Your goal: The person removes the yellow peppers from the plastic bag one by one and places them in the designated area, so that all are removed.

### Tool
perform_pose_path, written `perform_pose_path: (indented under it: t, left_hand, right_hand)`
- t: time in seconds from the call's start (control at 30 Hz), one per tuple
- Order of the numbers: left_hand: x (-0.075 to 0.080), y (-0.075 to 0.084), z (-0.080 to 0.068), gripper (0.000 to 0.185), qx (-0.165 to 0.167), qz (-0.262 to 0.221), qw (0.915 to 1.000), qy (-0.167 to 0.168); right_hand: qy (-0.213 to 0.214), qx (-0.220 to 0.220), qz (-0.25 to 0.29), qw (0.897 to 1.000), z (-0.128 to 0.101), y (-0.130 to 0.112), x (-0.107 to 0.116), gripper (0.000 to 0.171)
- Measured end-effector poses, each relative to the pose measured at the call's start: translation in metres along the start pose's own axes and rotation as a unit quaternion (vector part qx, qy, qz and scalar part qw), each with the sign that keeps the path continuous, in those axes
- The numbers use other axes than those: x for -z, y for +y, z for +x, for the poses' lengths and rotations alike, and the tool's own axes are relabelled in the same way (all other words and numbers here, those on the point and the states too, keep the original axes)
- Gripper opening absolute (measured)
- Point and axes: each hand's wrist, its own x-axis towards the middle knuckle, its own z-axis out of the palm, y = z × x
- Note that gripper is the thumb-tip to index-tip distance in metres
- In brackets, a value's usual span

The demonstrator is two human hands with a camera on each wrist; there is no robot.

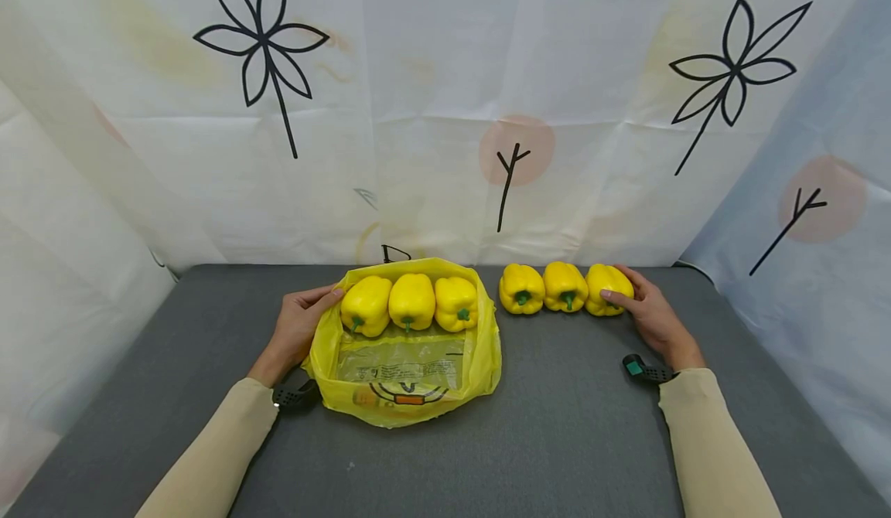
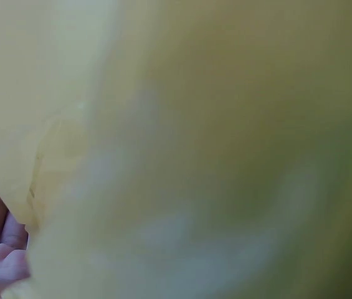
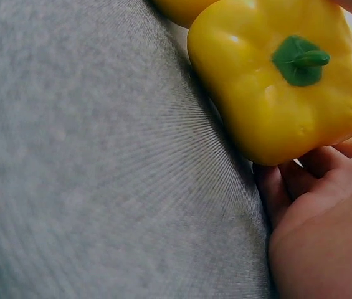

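Observation:
On the table a yellow plastic bag (image 1: 489,363) lies with its mouth held wide. Inside, along its far side, three yellow bell peppers (image 1: 412,301) sit in a row. My left hand (image 1: 298,325) pinches the bag's left rim between thumb and fingers; blurred yellow plastic fills most of the left wrist view. Right of the bag, three more bell peppers stand side by side. My right hand (image 1: 656,315) grips the rightmost bell pepper (image 3: 250,81), thumb on its near side and fingers behind and beneath it. That pepper's green stem faces the right wrist camera.
The other two loose peppers, the left one (image 1: 521,289) and the middle one (image 1: 564,287), stand near the far edge of the grey table (image 1: 557,425). White patterned cloth (image 1: 431,100) hangs behind and along both sides. Each wrist wears a black strap (image 1: 650,371).

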Motion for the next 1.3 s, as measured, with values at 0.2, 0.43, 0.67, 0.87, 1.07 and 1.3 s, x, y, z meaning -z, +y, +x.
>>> perform_pose_path:
  t: [0.2, 0.43, 0.67, 0.87, 1.07, 1.3]
  left_hand:
    - [0.0002, 0.0001, -0.0002, 0.051, -0.003, 0.002, 1.0, -0.002]
    - [0.0002, 0.0001, -0.0005, 0.051, -0.003, 0.0, 1.0, -0.004]
    - [0.0, 0.0004, -0.0005, 0.051, 0.001, 0.0, 1.0, -0.001]
    - [-0.0002, 0.0009, -0.0005, 0.052, 0.003, -0.001, 1.0, 0.001]
    - [-0.0001, 0.0012, -0.0008, 0.051, 0.001, 0.001, 1.0, 0.0]
    - [-0.0006, 0.0009, -0.0004, 0.051, -0.004, 0.003, 1.0, -0.003]
  right_hand:
    - [0.001, 0.007, -0.006, 1.0, 0.0003, 0.0018, 0.0001, 0.076]
    - [0.002, 0.008, -0.006, 1.0, -0.001, 0.0006, -0.0016, 0.078]
    - [0.001, 0.008, -0.006, 1.0, -0.0016, 0.0001, -0.0019, 0.079]
    - [0.002, -0.002, -0.007, 1.0, -0.0012, -0.0003, -0.0016, 0.081]
    - [0.013, -0.01, -0.012, 1.0, 0.0006, 0.0007, -0.0025, 0.081]
    - [0.03, -0.019, 0.017, 0.999, 0.0007, -0.0018, -0.0026, 0.084]
